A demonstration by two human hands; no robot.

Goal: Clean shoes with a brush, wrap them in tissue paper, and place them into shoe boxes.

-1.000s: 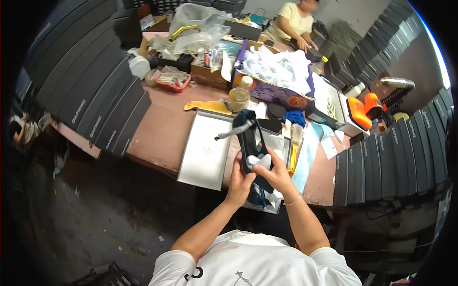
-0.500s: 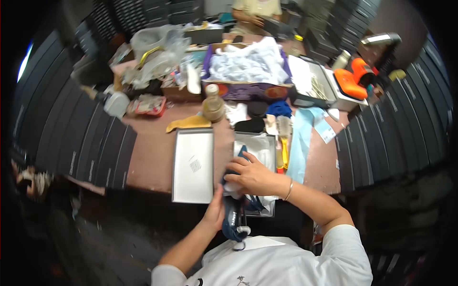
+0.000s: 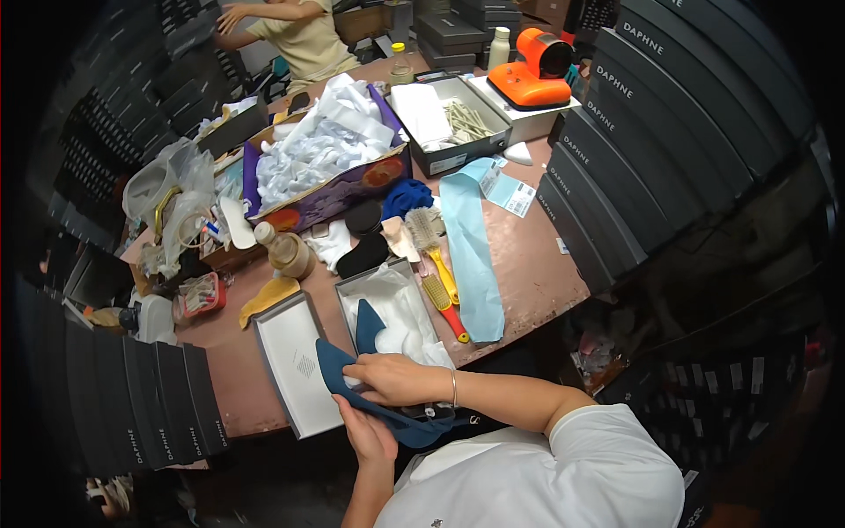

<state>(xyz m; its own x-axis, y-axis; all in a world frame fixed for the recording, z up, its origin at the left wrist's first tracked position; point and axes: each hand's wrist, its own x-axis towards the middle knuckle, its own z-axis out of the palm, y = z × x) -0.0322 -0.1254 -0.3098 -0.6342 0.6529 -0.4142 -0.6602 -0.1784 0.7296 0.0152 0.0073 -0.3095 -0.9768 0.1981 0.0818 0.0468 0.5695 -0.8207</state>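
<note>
Head view showed your left hand cupped under a dark blue shoe, fingers curled around its sole, at the near edge of the worktop. Your right hand lay closed over the top of the shoe, pressing a white cloth against it. A second blue shoe sat in the open shoebox just beyond, beside its lid.

A reddish-brown worktable is carrying an open shoe box with its lid at nine o'clock and a pale-blue cloth strip at three o'clock.
</note>
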